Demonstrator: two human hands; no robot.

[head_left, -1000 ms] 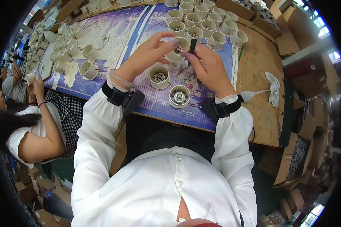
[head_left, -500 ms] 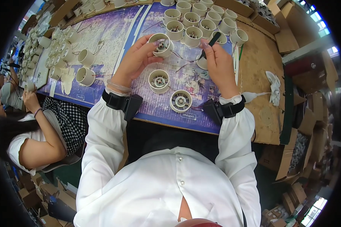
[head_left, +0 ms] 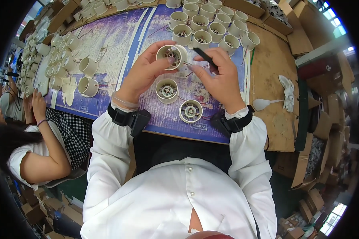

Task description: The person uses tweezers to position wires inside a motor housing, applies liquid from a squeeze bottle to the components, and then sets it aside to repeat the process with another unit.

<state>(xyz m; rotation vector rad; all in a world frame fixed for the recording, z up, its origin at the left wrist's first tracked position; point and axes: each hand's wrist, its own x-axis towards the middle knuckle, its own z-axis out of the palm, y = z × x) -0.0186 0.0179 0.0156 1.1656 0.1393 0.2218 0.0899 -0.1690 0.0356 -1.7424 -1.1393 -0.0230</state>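
Note:
My left hand (head_left: 143,72) is closed round a white cylindrical motor housing (head_left: 183,54), tilted with its mouth toward me. Its thumb lies over the rim, on the metal parts inside. My right hand (head_left: 222,79) is closed on a slim black tool (head_left: 204,55), whose dark end sticks out past the curled fingers. The right thumb tip is beside thin wires (head_left: 188,63) coming from the held housing; I cannot tell whether it pinches them. Below my hands, two similar housings, a nearer one (head_left: 190,111) and a farther one (head_left: 166,91), rest on the mat, mouths up.
Several white housings (head_left: 202,38) crowd the far side of the purple mat (head_left: 119,44), and more (head_left: 88,87) stand to the left. A white squeeze bottle (head_left: 261,104) and a crumpled cloth (head_left: 287,93) lie at right. A co-worker (head_left: 48,147) sits at my left.
My right hand has moved left toward the held housing, and the black tool has swung to point up-left. The left hand keeps its hold, with the housing slightly lower.

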